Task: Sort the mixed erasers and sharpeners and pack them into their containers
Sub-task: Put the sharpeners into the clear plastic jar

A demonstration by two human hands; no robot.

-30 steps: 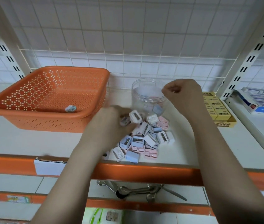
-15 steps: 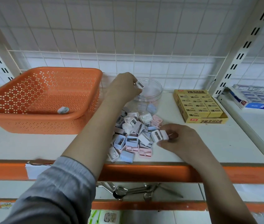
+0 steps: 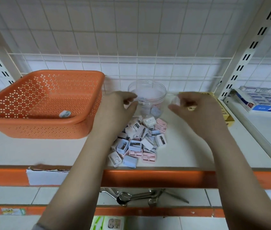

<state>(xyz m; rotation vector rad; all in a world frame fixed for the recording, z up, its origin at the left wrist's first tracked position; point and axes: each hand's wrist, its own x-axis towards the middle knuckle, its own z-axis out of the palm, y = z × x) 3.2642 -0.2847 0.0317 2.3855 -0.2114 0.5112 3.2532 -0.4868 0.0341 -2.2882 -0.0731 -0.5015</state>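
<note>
A heap of small pastel sharpeners (image 3: 139, 141), white, blue and pink, lies on the white shelf in front of a clear round jar (image 3: 148, 95) that holds a few more. My left hand (image 3: 116, 107) hovers at the jar's left rim, fingers loosely curled, nothing visible in it. My right hand (image 3: 193, 110) is raised to the right of the jar and pinches a white sharpener (image 3: 175, 100) at its fingertips. An orange perforated basket (image 3: 31, 123) on the left holds a single wrapped eraser (image 3: 65, 113).
A yellow box of erasers (image 3: 222, 112) sits behind my right hand. White and blue boxes (image 3: 264, 102) fill the neighbouring shelf on the right. A wire grid backs the shelf, an orange rail (image 3: 148, 178) edges its front, and metal tools (image 3: 139, 196) lie on the shelf below.
My left hand has let its sharpener go at the jar and now hangs beside the rim. My right hand lifted a white sharpener from the heap up towards the jar.
</note>
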